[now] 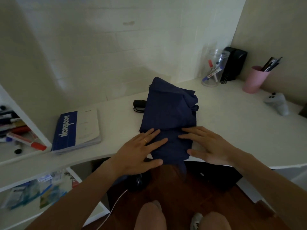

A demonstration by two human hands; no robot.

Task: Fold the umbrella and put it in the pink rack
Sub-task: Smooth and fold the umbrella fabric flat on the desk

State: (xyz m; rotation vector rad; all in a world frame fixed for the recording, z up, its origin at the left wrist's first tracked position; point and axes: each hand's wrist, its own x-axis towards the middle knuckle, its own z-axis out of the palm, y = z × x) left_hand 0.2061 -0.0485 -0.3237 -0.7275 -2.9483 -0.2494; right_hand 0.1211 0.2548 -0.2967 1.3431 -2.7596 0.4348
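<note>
A white desk [224, 117] fills most of my view, curving from a shelf unit on the left to a corner on the right. On it, near the front edge and in the middle, lies the navy umbrella [169, 113], collapsed, its canopy spread in loose crumpled folds, with the near end hanging slightly over the desk edge. Its black handle [139, 103] and wrist strap poke out on the far left side of the cloth. A blue and white notebook [78, 130] lies well apart to the left. My left hand [139, 151] and my right hand [211, 146] both rest flat and open on the near end of the canopy, fingers spread, pressing the cloth and gripping nothing; the fabric runs between and under the fingertips. At the back right stand a clear jar of markers [214, 68], a black box, and a pink cup [254, 80] holding pens; I cannot tell whether that cup is the rack meant. A pale game controller [277, 103] lies right of it. I judge the canopy light, thin, soft and somewhat slippery, with stiffer ribs and shaft inside, so it should be gathered around the shaft and lifted by the handle
</note>
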